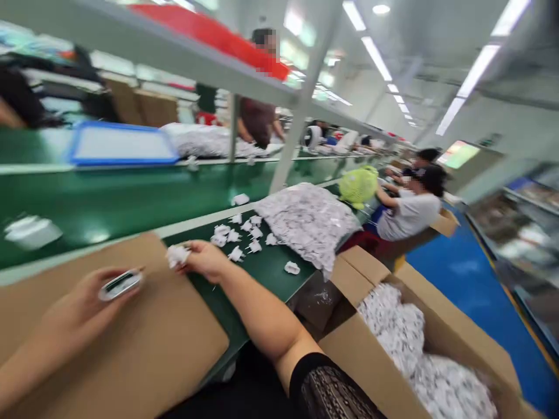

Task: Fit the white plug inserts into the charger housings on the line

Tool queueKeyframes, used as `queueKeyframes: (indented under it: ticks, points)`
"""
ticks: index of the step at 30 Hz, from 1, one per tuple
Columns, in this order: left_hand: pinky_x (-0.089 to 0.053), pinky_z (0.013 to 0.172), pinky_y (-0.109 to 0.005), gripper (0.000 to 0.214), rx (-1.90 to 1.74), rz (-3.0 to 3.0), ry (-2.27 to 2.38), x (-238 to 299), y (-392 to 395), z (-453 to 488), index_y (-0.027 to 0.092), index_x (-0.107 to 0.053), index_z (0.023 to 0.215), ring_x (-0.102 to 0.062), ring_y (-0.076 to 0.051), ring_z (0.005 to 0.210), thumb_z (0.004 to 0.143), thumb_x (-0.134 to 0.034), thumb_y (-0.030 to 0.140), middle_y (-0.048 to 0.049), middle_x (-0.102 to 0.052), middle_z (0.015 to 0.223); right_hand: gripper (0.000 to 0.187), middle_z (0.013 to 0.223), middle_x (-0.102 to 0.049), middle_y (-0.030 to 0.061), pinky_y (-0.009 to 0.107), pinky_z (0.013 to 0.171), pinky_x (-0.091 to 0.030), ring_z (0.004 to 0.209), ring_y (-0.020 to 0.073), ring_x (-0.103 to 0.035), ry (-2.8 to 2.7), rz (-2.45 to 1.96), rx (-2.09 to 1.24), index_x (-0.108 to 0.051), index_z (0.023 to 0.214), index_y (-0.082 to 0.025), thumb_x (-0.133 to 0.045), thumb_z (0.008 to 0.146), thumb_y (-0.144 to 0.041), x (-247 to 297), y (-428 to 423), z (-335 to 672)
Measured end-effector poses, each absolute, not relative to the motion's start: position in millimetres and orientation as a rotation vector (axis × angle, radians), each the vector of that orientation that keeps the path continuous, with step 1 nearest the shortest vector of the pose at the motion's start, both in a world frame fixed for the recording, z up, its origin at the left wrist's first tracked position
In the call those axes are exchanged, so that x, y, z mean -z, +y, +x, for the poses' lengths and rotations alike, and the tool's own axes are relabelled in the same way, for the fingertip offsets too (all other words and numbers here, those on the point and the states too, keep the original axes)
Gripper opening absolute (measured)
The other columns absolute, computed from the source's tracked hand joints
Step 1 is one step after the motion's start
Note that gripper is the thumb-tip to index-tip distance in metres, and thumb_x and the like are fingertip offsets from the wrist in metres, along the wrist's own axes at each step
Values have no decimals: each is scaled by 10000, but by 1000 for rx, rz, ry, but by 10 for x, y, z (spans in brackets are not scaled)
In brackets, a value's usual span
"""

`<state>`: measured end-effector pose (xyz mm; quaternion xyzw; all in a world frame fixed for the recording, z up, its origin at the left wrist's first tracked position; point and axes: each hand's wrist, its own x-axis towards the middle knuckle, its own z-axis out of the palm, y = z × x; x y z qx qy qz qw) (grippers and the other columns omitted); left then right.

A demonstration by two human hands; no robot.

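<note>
"Quick, your hands?"

"My left hand [76, 302], lower left of the frame, is closed round an oval piece [121, 285] with a pale rim and dark face. My right hand [206, 260], left of centre, pinches a white plug [177, 256]; it's blurred, so can't tell its prongs."

"How do they sit?"

"Apart. Plug is right of the oval piece and a bit higher in frame. Oval's long axis slants up to the right, roughly at the plug. Both are over the cardboard sheet [152, 331], plug near its right edge."

"Loose ones?"

"Cluster of white plugs [233, 235] on the green surface [275, 272], centre of frame, just beyond my right hand, so that's the nearer one; my left is well off. Big clear bag [310, 218] of white pieces right of them, open box [371, 364] lower right."
</note>
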<state>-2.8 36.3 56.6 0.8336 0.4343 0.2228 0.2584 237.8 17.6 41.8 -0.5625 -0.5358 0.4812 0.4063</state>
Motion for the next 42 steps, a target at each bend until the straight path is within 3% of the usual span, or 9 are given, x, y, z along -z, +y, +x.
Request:
queueKeyframes:
  ticks: [4,7,9,13,17,21,25,32,42]
  points:
    - [-617,969,-443,589,-644,1969,1177,-61,71,-212,279,-622,1344,-727,-341,1136,958,-615,724,-47,-759,1306,516,918,-773,0,244,699,-608,687,106,-676,-920,-1040,-1612,-715,1057,-202,-974,666,-418,-358,144,2268]
    - [-533,1133,-501,682,-801,1989,1139,89,104,-159,212,-637,1381,-641,-379,1295,902,-721,690,-123,-693,1413,626,899,-777,-4,227,671,-592,689,107,-678,-898,-1061,-1634,-732,1047,-202,-1038,533,-387,-357,81,2247]
    - [-529,1129,-490,659,-872,1987,1138,130,130,-156,207,-678,1324,-641,-371,1275,873,-763,680,-125,-697,1372,620,872,-774,1,231,671,-591,698,114,-677,-937,-1096,-1570,-744,1026,-194,-1044,519,-387,-343,29,2200]
    - [-574,950,-412,502,-836,1917,1053,138,117,-193,248,-749,1222,-696,-305,1088,930,-705,653,-79,-744,1191,517,892,-782,16,286,722,-622,733,145,-700,-1040,-1139,-1341,-751,1040,-208,-991,633,-417,-302,-57,2042]
    - [-575,931,-388,520,-858,1840,1044,101,100,-183,241,-755,1190,-698,-285,1064,876,-769,656,-75,-749,1177,395,975,-780,37,374,886,-645,859,189,-747,-1172,-1063,-1228,-699,1025,-227,-918,753,-411,-284,-106,1964]
    - [-574,926,-371,523,-827,1777,1029,82,111,-167,236,-770,1149,-701,-277,1055,863,-768,674,-66,-760,1147,236,1110,-755,67,345,922,-605,965,184,-710,-1487,-1100,-848,-729,1084,-223,-797,886,-333,-236,-122,2000]
    - [-567,884,-379,560,-835,1775,1040,86,126,-181,211,-774,1135,-701,-282,998,836,-780,684,-74,-763,1095,455,1269,-753,87,348,949,-607,1019,186,-711,-1666,-1143,-636,-641,1390,-237,-724,944,-271,-196,-154,2023]
    - [-545,885,-367,504,-842,1804,1026,81,134,-197,219,-775,1069,-698,-279,1001,839,-761,667,-51,-765,1052,208,1120,-795,86,386,935,-597,1027,241,-687,-2129,-1166,-314,-742,1168,-227,-635,991,-200,-219,-182,1929]
    - [-531,833,-356,529,-850,1805,1050,60,140,-183,217,-763,992,-692,-279,955,816,-751,716,-52,-760,991,207,1065,-790,72,355,921,-587,1016,227,-678,-2142,-1196,-224,-727,1055,-228,-566,983,-118,-159,-156,1853]
